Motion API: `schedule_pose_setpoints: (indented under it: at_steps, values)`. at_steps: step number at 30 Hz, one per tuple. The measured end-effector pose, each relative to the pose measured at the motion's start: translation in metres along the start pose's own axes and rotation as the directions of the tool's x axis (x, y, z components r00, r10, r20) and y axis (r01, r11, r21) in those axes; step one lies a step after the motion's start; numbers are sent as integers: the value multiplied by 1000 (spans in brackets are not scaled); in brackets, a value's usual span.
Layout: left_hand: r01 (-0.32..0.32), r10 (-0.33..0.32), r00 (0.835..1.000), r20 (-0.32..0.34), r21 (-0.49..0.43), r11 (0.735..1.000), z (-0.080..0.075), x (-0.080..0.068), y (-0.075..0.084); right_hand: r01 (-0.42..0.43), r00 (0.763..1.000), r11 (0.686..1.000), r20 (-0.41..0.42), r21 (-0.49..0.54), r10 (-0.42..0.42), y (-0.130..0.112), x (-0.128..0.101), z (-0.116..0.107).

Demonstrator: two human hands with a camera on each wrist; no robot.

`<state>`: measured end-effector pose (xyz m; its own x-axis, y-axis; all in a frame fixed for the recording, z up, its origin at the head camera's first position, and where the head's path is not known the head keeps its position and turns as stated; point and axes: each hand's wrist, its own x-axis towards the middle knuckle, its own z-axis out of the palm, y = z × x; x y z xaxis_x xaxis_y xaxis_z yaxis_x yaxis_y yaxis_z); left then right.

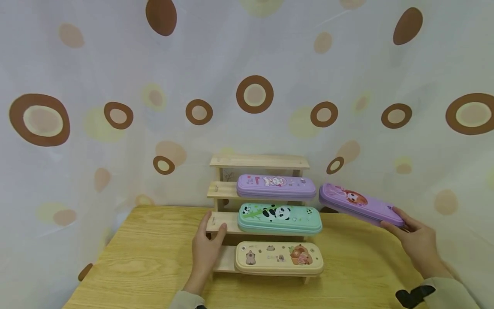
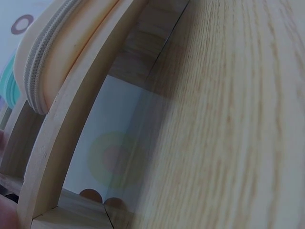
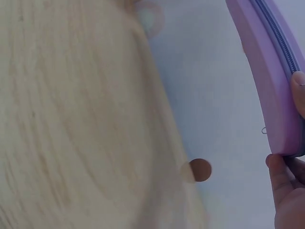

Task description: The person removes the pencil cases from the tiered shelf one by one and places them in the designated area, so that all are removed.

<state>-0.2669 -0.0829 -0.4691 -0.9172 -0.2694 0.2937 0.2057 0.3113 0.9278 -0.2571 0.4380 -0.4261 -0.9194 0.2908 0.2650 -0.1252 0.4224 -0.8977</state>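
My right hand (image 1: 418,242) grips the right end of a purple pencil case (image 1: 376,209) with a red-haired cartoon girl on it. The case hangs above the table, tilted down to the right; its dark zipper shows in the right wrist view. My left hand (image 1: 206,248) holds the left end of a step on a four-tier wooden rack (image 1: 259,161). Three cases lie on the rack: a lilac pencil case (image 1: 247,189) with a white character, a mint panda pencil case (image 1: 251,221) below it, and a cream pencil case (image 1: 266,266) on the lowest step.
The rack stands on a wood-grain table (image 1: 146,249). Behind the table hangs a pale curtain (image 1: 216,56) printed with brown and beige spots. The rack's top tier bears no case.
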Motion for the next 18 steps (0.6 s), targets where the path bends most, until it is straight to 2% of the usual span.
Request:
schedule_pose_setpoints:
  at_steps: [7, 11, 18]
  values:
    - [-15, 15, 1000, -3, -18, 1000, 0, 0, 2, -18, 1000, 984, -12, -175, 17, 19, -3, 7]
    - [-30, 30, 1000, -8, -20, 999, 0, -1, 4, -40, 999, 976, -25, -214, 36, 29, -3, 10]
    - [-20, 20, 1000, -7, -30, 999, 0, -2, 3, -73, 997, 955, 18, -287, 81, 44, -4, 11]
